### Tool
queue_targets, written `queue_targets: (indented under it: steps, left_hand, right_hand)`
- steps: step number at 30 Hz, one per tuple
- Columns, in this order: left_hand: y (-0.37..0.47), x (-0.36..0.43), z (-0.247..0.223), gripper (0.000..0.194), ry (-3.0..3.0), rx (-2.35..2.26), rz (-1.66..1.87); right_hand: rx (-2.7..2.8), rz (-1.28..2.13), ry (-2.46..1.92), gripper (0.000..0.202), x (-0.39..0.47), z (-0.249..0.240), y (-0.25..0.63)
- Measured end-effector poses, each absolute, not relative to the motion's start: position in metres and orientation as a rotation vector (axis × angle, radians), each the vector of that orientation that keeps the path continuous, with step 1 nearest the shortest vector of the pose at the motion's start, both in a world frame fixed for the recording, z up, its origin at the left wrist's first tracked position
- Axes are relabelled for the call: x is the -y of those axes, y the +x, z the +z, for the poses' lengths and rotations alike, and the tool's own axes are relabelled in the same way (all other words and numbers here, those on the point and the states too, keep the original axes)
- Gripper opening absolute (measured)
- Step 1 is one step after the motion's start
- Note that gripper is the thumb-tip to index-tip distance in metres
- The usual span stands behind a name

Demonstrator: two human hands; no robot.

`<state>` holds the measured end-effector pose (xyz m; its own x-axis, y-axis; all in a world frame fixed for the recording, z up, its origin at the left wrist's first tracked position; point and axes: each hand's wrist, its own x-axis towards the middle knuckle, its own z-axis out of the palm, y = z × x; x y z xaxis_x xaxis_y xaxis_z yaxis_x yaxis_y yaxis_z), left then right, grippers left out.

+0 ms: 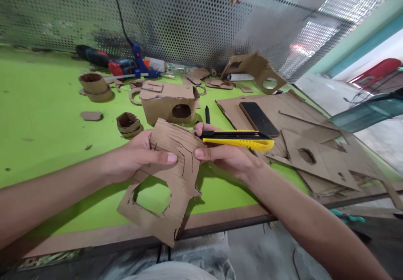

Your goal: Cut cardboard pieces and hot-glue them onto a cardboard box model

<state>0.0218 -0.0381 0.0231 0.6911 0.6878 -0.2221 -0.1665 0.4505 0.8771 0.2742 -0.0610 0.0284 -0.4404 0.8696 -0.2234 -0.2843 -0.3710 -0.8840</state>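
Observation:
A ragged brown cardboard piece [179, 187] with a large hole and several dark marked lines is held above the table's front edge. My left hand [138, 156] grips its left side, thumb lying on top and fingers hidden beneath. On the right side, my right hand [226, 152] pinches the cardboard with the thumb near the marks. That same hand also carries a yellow and black utility knife [237, 139], lying across the fingers with its handle end pointing right. Just behind the piece stands a cardboard box [168, 101] with a dark round opening.
Cardboard rings [94, 87] and a small cardboard cup [128, 124] stand at left. A blue glue gun [140, 64] lies at the back near a mesh panel. At right, a phone [260, 118] rests on cardboard sheets [317, 158]. A black marker [207, 114] lies behind the knife.

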Motion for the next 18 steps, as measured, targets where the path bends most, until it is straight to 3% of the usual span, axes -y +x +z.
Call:
queue_targets:
  steps: [9,18]
  left_hand:
    - [0.0181,0.0356,0.0202,0.042,0.967,-0.487,0.467]
    - [0.0184,0.0343,0.0182,0.051,0.970,-0.380,0.434]
  right_hand:
    - [1.106,2.021,-0.745,0.055,0.0642,0.0258,0.2732]
    - [1.239,1.959,-0.674,0.051,0.0634,0.0205,0.2753]
